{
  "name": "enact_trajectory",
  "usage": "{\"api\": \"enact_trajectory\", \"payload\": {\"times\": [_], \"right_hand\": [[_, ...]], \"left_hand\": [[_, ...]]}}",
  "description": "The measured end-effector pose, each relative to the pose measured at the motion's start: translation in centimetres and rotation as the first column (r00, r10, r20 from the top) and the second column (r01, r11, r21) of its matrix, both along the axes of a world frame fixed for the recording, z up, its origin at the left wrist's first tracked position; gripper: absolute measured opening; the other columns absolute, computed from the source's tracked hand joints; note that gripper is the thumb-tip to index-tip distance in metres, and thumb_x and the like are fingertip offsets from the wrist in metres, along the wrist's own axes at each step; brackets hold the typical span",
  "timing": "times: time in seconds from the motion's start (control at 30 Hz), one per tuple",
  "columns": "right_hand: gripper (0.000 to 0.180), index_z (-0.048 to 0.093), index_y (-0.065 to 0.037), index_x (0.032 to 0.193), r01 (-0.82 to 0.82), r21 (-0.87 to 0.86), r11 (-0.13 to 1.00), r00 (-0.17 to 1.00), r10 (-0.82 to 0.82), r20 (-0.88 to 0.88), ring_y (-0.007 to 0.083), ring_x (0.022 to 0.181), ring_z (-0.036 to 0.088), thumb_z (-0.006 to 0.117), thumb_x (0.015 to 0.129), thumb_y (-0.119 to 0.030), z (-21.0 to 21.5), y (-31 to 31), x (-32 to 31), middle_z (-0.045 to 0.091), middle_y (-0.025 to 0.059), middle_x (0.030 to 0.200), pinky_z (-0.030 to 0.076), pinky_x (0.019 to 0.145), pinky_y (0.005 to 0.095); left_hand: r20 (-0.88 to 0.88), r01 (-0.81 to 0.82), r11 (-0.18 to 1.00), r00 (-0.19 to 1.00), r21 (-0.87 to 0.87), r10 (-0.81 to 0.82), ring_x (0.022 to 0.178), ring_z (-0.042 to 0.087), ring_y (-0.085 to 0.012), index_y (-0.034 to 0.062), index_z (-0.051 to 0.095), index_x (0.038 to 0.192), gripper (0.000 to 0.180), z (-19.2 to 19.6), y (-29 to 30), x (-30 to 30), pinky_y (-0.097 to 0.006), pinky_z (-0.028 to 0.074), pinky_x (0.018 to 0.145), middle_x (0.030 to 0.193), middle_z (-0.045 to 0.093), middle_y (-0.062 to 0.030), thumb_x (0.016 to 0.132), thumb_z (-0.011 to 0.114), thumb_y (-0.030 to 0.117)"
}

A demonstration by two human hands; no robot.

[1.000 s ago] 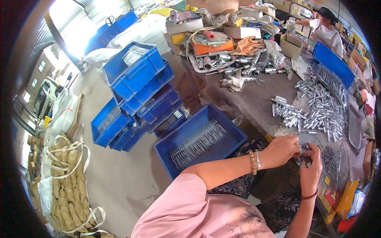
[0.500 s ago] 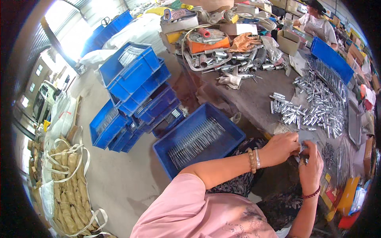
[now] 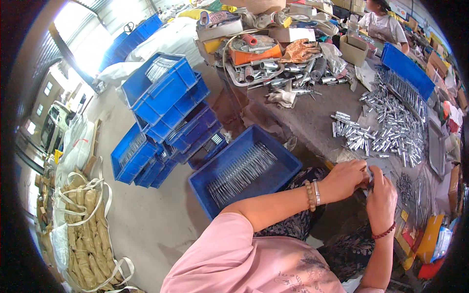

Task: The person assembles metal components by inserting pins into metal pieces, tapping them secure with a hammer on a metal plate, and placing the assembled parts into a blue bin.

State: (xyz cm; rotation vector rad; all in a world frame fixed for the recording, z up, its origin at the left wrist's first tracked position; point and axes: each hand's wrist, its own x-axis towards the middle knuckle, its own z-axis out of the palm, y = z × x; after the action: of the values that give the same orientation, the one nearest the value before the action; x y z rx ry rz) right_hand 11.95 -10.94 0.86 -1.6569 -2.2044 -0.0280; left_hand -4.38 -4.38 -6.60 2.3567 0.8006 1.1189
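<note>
My left hand [image 3: 346, 181] and my right hand [image 3: 382, 201] meet at the front edge of the workbench, fingers closed and almost touching. Whatever they pinch between them is small and mostly covered by the fingers; I cannot make out its kind. Just beyond them on the bench lies a heap of short shiny metal sleeves [image 3: 391, 129]. Small dark metal parts [image 3: 404, 188] and several thin rods [image 3: 419, 195] lie right of my right hand. By my left forearm, a blue plastic crate [image 3: 199, 195] holds a row of long metal bolts [image 3: 242, 175].
Stacked blue crates [image 3: 163, 105] with metal parts stand on the floor at left. A sack of tan bundles [image 3: 85, 234] sits at far left. Tools, an orange glove [image 3: 299, 50] and boxes crowd the bench's far end. A co-worker [image 3: 383, 27] is at upper right.
My right hand's fingers have shifted slightly and drawn closer together, while my left hand stays nearly in place. The co-worker has leaned a little to the left.
</note>
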Motion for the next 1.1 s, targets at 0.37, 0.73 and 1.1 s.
{"api": "enact_trajectory", "payload": {"times": [0.37, 0.73, 1.1], "right_hand": [[0.061, 0.065, -0.009, 0.137, 0.102, 0.15, 0.983, 0.974, -0.068, -0.214, 0.0375, 0.112, 0.064, 0.072, 0.078, 0.005, -0.4, -1.8, 1.7, 0.069, 0.0142, 0.118, 0.052, 0.1, 0.0461], [0.049, 0.068, -0.007, 0.13, 0.316, 0.008, 0.949, 0.926, -0.306, -0.221, 0.037, 0.106, 0.068, 0.075, 0.082, -0.004, -2.0, -3.6, 7.0, 0.068, 0.0165, 0.114, 0.054, 0.092, 0.0464], [0.058, 0.068, -0.014, 0.138, 0.181, 0.111, 0.977, 0.965, -0.154, -0.214, 0.0346, 0.088, 0.069, 0.074, 0.082, -0.001, -1.5, -7.8, 4.0, 0.062, 0.0126, 0.11, 0.058, 0.074, 0.044]], "left_hand": [[-0.097, -0.022, 0.997, 0.995, 0.076, 0.03, 0.091, 0.068, -0.0318, 0.0082, 0.073, 0.091, 0.003, 0.4, 0.7, 0.1, -0.045, 0.057, 0.078, 0.096, 0.064, -0.0102, 0.088, 0.073, 0.01], [-0.057, 0.014, 0.998, 0.998, -0.057, -0.017, 0.086, 0.066, -0.0247, 0.0076, 0.079, 0.101, 0.012, 1.6, 0.4, 0.1, -0.037, 0.053, 0.075, 0.096, 0.063, -0.0059, 0.09, 0.08, 0.014], [0.019, 0.064, 0.996, 0.998, -0.066, -0.063, 0.084, 0.064, -0.023, 0.0064, 0.078, 0.103, 0.015, 1.0, 0.5, 0.1, -0.034, 0.052, 0.074, 0.094, 0.063, -0.0062, 0.088, 0.081, 0.006]]}}
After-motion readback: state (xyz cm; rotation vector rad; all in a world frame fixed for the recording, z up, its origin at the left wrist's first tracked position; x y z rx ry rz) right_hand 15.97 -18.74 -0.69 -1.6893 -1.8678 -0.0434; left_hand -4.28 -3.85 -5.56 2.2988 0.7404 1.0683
